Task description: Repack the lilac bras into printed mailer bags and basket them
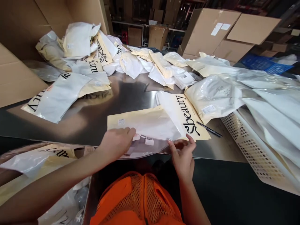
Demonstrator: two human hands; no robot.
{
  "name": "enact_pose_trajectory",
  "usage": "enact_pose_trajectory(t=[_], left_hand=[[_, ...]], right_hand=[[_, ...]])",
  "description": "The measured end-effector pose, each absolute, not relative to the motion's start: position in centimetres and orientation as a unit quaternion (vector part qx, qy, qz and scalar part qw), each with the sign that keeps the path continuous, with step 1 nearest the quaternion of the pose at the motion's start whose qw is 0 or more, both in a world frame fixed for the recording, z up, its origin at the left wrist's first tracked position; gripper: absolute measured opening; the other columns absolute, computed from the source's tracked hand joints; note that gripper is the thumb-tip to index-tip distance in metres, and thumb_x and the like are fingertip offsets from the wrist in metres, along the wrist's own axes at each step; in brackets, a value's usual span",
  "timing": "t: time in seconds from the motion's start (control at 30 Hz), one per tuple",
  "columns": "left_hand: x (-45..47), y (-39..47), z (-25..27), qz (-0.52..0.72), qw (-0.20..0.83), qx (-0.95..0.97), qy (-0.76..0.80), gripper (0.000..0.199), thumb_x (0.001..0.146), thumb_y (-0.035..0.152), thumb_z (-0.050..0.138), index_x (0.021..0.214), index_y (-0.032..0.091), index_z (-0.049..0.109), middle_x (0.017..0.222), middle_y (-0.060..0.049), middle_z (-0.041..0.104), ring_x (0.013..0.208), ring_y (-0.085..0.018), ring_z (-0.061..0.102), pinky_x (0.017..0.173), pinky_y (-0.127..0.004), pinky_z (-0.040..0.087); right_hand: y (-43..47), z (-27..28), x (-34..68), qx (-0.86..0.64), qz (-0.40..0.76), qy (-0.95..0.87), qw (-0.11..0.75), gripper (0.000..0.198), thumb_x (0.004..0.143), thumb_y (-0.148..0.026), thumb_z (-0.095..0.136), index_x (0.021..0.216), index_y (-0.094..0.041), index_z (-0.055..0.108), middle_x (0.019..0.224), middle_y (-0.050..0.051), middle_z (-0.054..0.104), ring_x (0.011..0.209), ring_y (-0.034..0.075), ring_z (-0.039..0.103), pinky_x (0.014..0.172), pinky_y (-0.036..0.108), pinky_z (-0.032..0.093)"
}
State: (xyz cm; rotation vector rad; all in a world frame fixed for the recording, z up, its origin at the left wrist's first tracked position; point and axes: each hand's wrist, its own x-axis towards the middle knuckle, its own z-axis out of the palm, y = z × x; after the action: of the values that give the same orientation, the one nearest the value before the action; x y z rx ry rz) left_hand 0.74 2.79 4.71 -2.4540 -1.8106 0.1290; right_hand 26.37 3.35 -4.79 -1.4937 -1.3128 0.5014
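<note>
At the lower centre of the frame, the clear plastic bag (142,150) with white tags (149,142) lies at the near edge of the steel desk (122,97), against a barcode-labelled mailer (145,122). The step in hand is judged to be aligning the two: the left hand (118,141) has its fingers pressed together, apparently pinching the bag beside the tags, while the right hand (183,156) spreads thumb and forefinger at its right end, any grip beneath indeterminable. The next move calls for keeping the slack film flat.
</note>
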Motion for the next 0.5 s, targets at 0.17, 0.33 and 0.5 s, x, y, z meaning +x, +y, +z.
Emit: enact_pose_trajectory(t=[0.17, 0.33, 0.5], left_hand=[[0.5, 4.2, 7.0, -0.052, 0.086, -0.799, -0.593, 0.033, 0.098, 0.035, 0.032, 0.09, 0.019, 0.06, 0.074, -0.003, 0.063, 0.066, -0.02, 0.061, 0.052, -0.03, 0.027], [2.1, 4.0, 6.9, -0.042, 0.077, -0.818, -0.569, 0.025, 0.095, 0.026, 0.038, 0.086, 0.018, 0.06, 0.08, -0.005, 0.063, 0.075, -0.02, 0.062, 0.055, -0.03, 0.033], [0.4, 4.1, 6.2, -0.054, 0.122, -0.765, -0.63, 0.028, 0.096, 0.025, 0.035, 0.089, 0.017, 0.061, 0.082, -0.008, 0.062, 0.072, -0.02, 0.061, 0.054, -0.03, 0.032]], right_hand=[[2.8, -3.9, 23.4, -0.394, -0.042, -0.832, 0.388, 0.017, 0.09, -0.022, 0.059, 0.107, -0.021, 0.057, 0.101, 0.008, 0.063, 0.096, 0.022, 0.06, 0.086, 0.039, 0.05], [7.2, -4.0, 17.5, -0.324, 0.021, -0.927, 0.188, 0.042, 0.094, -0.011, 0.036, 0.13, -0.017, 0.055, 0.127, 0.012, 0.059, 0.118, 0.027, 0.056, 0.097, 0.044, 0.047], [8.6, -4.5, 18.7, -0.252, 0.079, -0.94, 0.214, 0.041, 0.094, -0.01, 0.041, 0.13, -0.022, 0.058, 0.129, 0.007, 0.062, 0.121, 0.02, 0.057, 0.104, 0.038, 0.046]])
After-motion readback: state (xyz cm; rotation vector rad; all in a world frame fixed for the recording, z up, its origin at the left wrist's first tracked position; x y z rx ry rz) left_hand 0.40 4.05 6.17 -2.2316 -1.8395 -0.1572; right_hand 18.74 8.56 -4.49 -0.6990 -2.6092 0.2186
